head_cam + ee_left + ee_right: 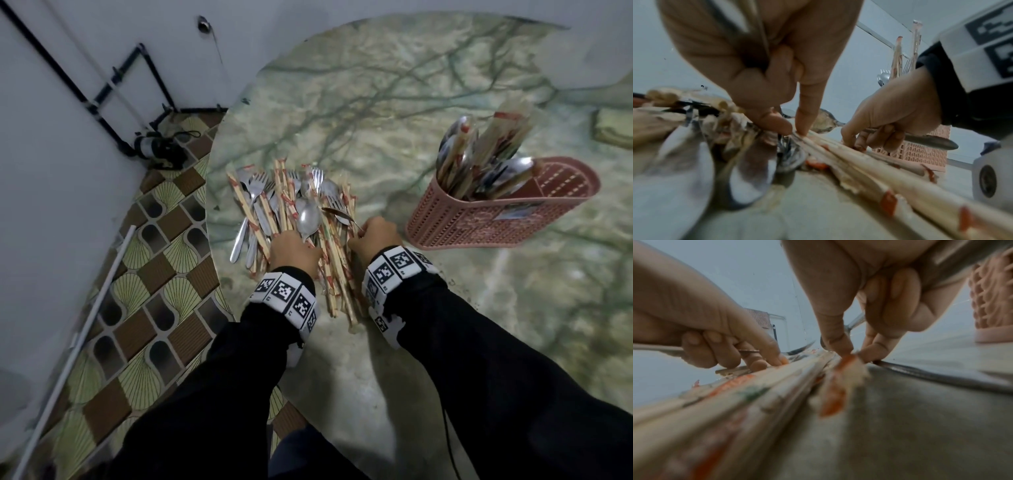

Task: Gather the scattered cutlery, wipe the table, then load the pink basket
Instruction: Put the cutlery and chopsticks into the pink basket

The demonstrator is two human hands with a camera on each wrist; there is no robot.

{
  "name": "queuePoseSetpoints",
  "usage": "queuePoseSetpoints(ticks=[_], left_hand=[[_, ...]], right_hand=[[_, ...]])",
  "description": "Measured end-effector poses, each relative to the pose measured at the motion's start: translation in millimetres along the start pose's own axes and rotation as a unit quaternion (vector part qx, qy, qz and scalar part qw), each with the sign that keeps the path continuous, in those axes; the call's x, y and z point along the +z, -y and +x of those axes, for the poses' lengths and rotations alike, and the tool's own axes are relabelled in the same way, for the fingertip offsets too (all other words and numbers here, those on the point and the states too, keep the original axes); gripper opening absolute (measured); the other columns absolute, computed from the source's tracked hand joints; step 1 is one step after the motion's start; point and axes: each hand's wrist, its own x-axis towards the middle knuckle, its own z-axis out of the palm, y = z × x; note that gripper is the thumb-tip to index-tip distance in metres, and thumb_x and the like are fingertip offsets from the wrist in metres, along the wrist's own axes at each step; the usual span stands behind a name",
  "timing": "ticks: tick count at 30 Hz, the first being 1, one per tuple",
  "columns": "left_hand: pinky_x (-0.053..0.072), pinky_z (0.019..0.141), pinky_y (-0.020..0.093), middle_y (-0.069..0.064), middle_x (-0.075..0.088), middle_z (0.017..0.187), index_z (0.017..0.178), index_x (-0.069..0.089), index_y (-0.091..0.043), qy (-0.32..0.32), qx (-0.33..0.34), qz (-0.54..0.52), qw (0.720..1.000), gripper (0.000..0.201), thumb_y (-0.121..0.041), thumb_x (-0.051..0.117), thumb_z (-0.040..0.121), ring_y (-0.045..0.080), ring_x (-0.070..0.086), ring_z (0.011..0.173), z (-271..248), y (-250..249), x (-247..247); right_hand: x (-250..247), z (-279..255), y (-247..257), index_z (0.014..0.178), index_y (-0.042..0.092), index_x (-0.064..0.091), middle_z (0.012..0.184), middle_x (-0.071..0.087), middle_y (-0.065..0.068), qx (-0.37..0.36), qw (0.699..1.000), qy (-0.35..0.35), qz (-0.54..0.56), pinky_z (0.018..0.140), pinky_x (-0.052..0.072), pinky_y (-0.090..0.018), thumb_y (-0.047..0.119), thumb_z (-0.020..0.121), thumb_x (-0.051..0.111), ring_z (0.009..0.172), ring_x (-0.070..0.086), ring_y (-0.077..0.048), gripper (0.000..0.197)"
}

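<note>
A pile of cutlery [291,205], with forks, spoons and paper-wrapped chopsticks, lies at the left of the marble table [394,120]. My left hand [294,253] is on the pile's near side. Its curled fingers grip a spoon [309,221], while thumb and index finger [805,113] press on wrapped chopsticks [859,164]. My right hand [373,236] grips another spoon [337,214] in its curled fingers, and its thumb and index finger [835,335] pinch a chopstick wrapper [840,378]. The pink basket [496,219] stands to the right, holding spoons and chopsticks.
A folded yellowish cloth [613,130] lies at the table's far right edge. The table's left edge [209,205] runs just beside the pile, with tiled floor [147,308] and black pipes [113,89] by the wall below it.
</note>
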Motion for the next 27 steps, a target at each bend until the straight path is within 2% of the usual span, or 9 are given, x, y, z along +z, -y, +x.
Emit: queuePoseSetpoints(ticks=[3,7,9,13,16,20,22,24,27], left_hand=[[0.028,0.042,0.021,0.002,0.038,0.058,0.055,0.040,-0.007,-0.005,-0.018,-0.007,1.000,0.042,-0.021,0.067,0.084,0.013,0.039,0.051,0.8,-0.4,0.3],[0.042,0.061,0.028,0.009,0.050,0.079,0.085,0.058,0.003,0.000,-0.023,-0.010,1.000,0.025,-0.019,0.067,0.084,0.024,0.050,0.073,2.4,-6.1,0.9],[0.044,0.062,0.030,0.011,0.053,0.083,0.082,0.055,0.001,0.005,-0.027,-0.011,1.000,0.023,-0.018,0.068,0.083,0.025,0.053,0.076,3.4,-9.1,1.2],[0.042,0.058,0.029,0.008,0.046,0.071,0.060,0.037,-0.007,0.015,-0.032,0.004,0.999,0.040,-0.021,0.067,0.083,0.022,0.049,0.068,3.1,-11.9,-1.0],[0.039,0.052,0.025,0.007,0.046,0.064,0.061,0.038,-0.008,0.004,-0.027,-0.025,0.999,0.037,-0.024,0.061,0.086,0.019,0.045,0.056,3.2,-11.4,-5.6],[0.041,0.062,0.030,0.008,0.054,0.083,0.096,0.049,-0.006,-0.032,0.004,-0.082,0.996,0.023,-0.029,0.046,0.092,0.023,0.050,0.070,-1.0,-13.9,-15.1],[0.033,0.059,0.030,0.004,0.050,0.080,0.099,0.046,-0.008,-0.050,0.005,-0.097,0.994,0.022,-0.029,0.041,0.094,0.017,0.044,0.065,-5.4,-14.3,-15.6],[0.034,0.060,0.031,0.007,0.053,0.086,0.103,0.047,-0.005,-0.031,-0.020,-0.112,0.993,0.024,-0.026,0.038,0.096,0.019,0.048,0.067,-10.4,-14.0,-9.7],[0.044,0.073,0.035,0.018,0.060,0.110,0.117,0.048,-0.001,0.026,-0.076,-0.140,0.987,0.034,-0.026,0.041,0.095,0.033,0.059,0.095,-17.0,-8.9,4.8]], right_hand=[[0.0,2.4,-1.8,0.091,0.000,0.062,0.092,0.066,-0.015,-0.005,1.000,0.008,0.018,0.074,0.054,-0.036,0.016,0.080,0.067,0.083,0.063,-0.029,0.020],[-2.3,2.4,-2.4,0.085,0.002,0.061,0.083,0.062,-0.013,-0.008,1.000,0.018,0.017,0.064,0.045,-0.028,0.017,0.082,0.064,0.073,0.056,-0.024,0.015],[-4.0,2.4,-2.5,0.087,0.001,0.061,0.081,0.058,-0.012,-0.003,0.999,0.030,0.017,0.063,0.042,-0.027,0.018,0.083,0.061,0.073,0.054,-0.024,0.017],[-8.2,5.4,-3.5,0.090,-0.001,0.059,0.086,0.056,-0.014,0.009,0.996,0.074,0.038,0.064,0.040,-0.028,0.025,0.089,0.053,0.077,0.054,-0.025,0.026],[-14.2,6.9,-2.0,0.097,-0.005,0.058,0.092,0.056,-0.017,0.018,0.994,0.098,0.053,0.067,0.035,-0.026,0.022,0.093,0.045,0.083,0.053,-0.025,0.030],[-19.0,8.4,-1.4,0.107,-0.003,0.052,0.109,0.058,-0.021,0.019,0.992,0.059,0.110,0.072,0.033,-0.027,0.017,0.095,0.043,0.097,0.055,-0.030,0.026],[-17.5,4.7,-0.6,0.101,0.006,0.046,0.094,0.053,-0.012,0.015,0.988,0.045,0.149,0.065,0.031,-0.026,0.015,0.094,0.043,0.089,0.047,-0.022,0.011],[-12.7,-2.4,1.0,0.101,0.006,0.051,0.086,0.052,-0.007,0.006,0.983,0.058,0.176,0.060,0.033,-0.027,0.017,0.092,0.048,0.084,0.047,-0.020,0.014],[0.1,-9.5,-1.7,0.094,0.002,0.064,0.093,0.066,-0.015,0.000,0.985,0.072,0.160,0.070,0.047,-0.031,0.016,0.085,0.060,0.081,0.059,-0.024,0.017]])
